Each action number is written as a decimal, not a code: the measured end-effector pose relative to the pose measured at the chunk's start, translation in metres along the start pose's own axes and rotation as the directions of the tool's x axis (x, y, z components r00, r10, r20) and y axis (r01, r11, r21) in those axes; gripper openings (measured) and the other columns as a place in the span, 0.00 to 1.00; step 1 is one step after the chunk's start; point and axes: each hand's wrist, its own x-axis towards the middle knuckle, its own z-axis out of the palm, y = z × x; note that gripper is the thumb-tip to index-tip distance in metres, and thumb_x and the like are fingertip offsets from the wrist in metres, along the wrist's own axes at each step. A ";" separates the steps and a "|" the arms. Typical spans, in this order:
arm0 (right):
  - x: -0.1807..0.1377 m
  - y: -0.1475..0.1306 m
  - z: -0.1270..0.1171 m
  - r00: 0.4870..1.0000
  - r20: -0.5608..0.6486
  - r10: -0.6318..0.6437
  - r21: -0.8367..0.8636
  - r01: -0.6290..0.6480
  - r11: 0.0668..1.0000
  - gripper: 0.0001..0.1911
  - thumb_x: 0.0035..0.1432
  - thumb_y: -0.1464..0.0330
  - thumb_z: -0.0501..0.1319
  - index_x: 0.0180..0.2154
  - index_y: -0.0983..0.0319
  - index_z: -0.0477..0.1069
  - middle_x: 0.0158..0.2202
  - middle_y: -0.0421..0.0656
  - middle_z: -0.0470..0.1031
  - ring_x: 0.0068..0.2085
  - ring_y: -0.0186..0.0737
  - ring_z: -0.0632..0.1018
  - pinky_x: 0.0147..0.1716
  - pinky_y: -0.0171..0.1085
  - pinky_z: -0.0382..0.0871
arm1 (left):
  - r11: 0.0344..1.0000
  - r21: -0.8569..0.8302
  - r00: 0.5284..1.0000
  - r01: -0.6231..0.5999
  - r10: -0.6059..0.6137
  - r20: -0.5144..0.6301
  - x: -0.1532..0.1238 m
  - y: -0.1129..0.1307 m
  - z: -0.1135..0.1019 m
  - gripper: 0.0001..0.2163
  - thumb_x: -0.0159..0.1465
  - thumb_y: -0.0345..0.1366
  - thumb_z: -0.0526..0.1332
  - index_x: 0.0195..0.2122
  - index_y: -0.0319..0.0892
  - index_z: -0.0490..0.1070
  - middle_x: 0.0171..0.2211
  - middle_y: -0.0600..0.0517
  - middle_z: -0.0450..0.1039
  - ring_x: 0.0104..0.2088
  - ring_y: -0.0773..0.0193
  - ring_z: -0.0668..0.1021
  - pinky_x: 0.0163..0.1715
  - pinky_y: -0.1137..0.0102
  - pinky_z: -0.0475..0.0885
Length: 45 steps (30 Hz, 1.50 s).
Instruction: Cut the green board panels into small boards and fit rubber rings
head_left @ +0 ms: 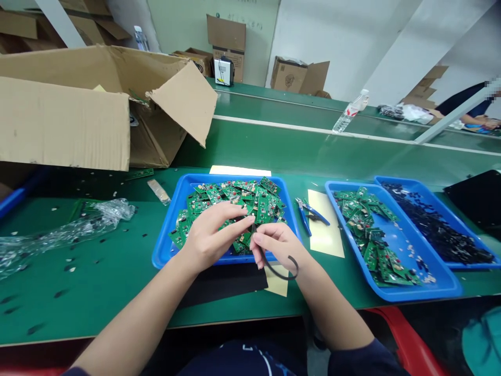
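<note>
My left hand (213, 232) and my right hand (276, 243) meet over the near edge of a blue tray (168, 245) heaped with small green circuit boards (235, 201). Both hands pinch something small between the fingertips, close together; I cannot make out what it is. A thin black band (284, 271) loops under my right hand, near the wrist. Beneath the hands a dark mat (227, 282) lies on the green table.
Blue-handled pliers (311, 214) lie on a yellow sheet right of the tray. Two more blue trays stand further right: one with circuit boards (371, 235), one with black parts (434, 224). An open cardboard box (90, 109) and crumpled plastic wrap (66, 230) are at left. Another person's arm (477, 120) rests far right.
</note>
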 end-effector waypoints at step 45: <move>0.006 0.005 -0.006 0.972 -0.177 -0.152 -0.481 0.049 0.875 0.11 0.46 0.68 0.54 0.15 0.63 0.66 0.12 0.35 0.59 0.16 0.28 0.59 0.18 0.31 0.51 | 0.793 -0.300 0.811 0.530 -0.370 0.453 0.000 0.017 0.006 0.15 0.66 0.35 0.52 0.51 0.44 0.70 0.35 0.49 0.68 0.37 0.64 0.73 0.38 0.68 0.71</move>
